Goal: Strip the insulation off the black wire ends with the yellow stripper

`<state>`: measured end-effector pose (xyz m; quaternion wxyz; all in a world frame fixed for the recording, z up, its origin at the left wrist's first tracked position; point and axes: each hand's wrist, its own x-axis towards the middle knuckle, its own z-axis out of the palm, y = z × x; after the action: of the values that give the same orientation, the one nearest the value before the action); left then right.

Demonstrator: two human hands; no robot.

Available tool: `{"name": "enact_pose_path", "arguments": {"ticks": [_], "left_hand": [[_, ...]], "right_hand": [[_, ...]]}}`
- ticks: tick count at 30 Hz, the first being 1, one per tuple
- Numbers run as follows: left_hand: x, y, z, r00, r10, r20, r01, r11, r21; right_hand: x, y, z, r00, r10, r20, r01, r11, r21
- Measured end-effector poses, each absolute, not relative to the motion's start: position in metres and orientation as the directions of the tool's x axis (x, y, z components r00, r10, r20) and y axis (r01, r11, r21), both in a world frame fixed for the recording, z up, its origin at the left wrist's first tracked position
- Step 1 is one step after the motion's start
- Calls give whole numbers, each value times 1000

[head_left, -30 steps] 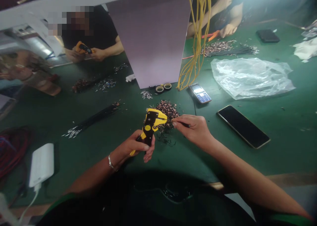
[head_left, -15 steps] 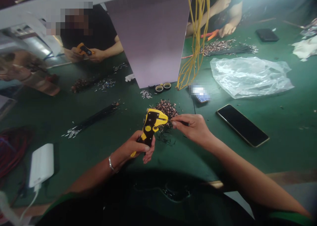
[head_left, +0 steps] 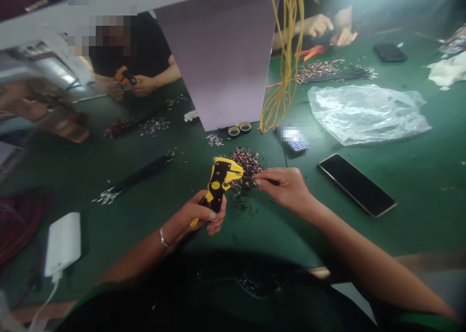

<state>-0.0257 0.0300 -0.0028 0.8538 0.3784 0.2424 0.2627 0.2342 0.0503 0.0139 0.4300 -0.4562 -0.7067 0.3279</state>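
Observation:
My left hand (head_left: 204,213) is wrapped round the handles of a yellow and black wire stripper (head_left: 220,176), its head tilted up and its jaws facing right. Just right of those jaws, my right hand (head_left: 282,184) pinches a thin dark wire (head_left: 271,181) between thumb and fingers. The wire's tip points at the jaws, and a small gap seems to lie between them. Below and behind the tool sits a pile of short wire scraps (head_left: 245,162) with black and copper-coloured bits.
A bundle of black wires (head_left: 145,172) lies left, a white power bank (head_left: 63,244) nearer me. To the right are a phone (head_left: 357,184) and a plastic bag (head_left: 367,113). Tape rolls (head_left: 234,131) sit by a panel (head_left: 225,55); yellow cables (head_left: 287,55) hang beside it. Co-workers sit opposite.
The wire stripper in my left hand has shifted slightly left and up, away from the wire in my right hand. A co-worker's raised hand at the upper right has come down.

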Motion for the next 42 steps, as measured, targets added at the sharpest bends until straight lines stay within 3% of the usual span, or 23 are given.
{"name": "enact_pose_path", "arguments": {"ticks": [10,42], "left_hand": [[-25,35,-5,775,607,-177,-313,612,726],[-23,36,-3,858,485,-168,-239,668,704]], "right_hand": [[234,51,14,-181,934,307,364,353,-862],[234,50,12,-207,914,349,356,402,-843]]}}
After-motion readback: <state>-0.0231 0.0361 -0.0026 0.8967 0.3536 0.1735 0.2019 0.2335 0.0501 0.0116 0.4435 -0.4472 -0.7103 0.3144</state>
